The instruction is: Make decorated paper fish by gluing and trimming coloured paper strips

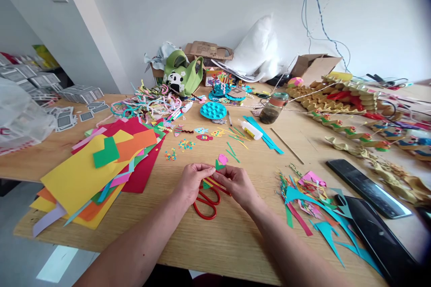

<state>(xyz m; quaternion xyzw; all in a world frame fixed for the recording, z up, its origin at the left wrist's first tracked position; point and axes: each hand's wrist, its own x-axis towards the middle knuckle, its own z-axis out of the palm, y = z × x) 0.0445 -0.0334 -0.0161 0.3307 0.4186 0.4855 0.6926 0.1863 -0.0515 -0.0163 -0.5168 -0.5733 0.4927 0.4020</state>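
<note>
My left hand (192, 182) and my right hand (238, 184) meet over the table, both closed with thumb and fingertips pinched together. Between them is a narrow red paper strip (219, 184) with a yellow strip alongside; the exact pinch points are partly hidden by my fingers. Just below lie red-handled scissors (206, 218), blades covered by my hands. Beyond my fingertips sit a small green paper piece (219, 165) and a pink paper fish (222, 159). More decorated paper fish, such as a red one (204, 137), lie farther back near thin green strips (232, 152).
Coloured paper sheets (72, 175) are piled at left. A glue bottle (252, 130), blue strips (264, 136), a glass jar (273, 108) and a wooden stick (287, 145) lie beyond. Paper scraps (308, 193), two phones, including a black one (368, 188), and egg-carton pieces (350, 128) occupy the right.
</note>
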